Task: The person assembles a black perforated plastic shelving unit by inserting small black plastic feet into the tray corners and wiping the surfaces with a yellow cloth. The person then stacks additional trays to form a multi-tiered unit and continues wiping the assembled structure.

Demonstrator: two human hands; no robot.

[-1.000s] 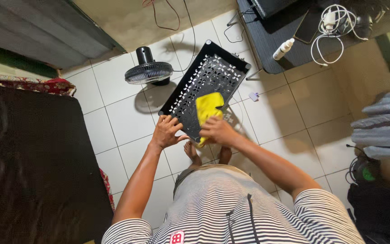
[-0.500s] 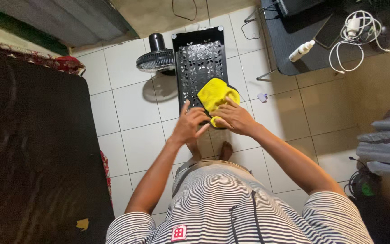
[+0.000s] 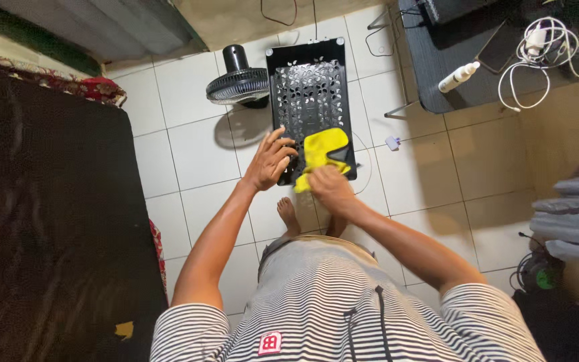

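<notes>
A black perforated plastic panel is held up in front of me over the white tiled floor. My left hand grips its near left edge with fingers spread on it. My right hand presses a yellow cloth against the panel's near right corner. My bare feet show below the panel.
A small black floor fan stands by the panel's far left corner. A dark mattress fills the left side. A grey desk at the upper right carries a spray bottle and white cables. Folded grey cloth lies right.
The panel has turned from slanted to nearly straight ahead of me. The yellow cloth and my right hand have slid toward the near right corner.
</notes>
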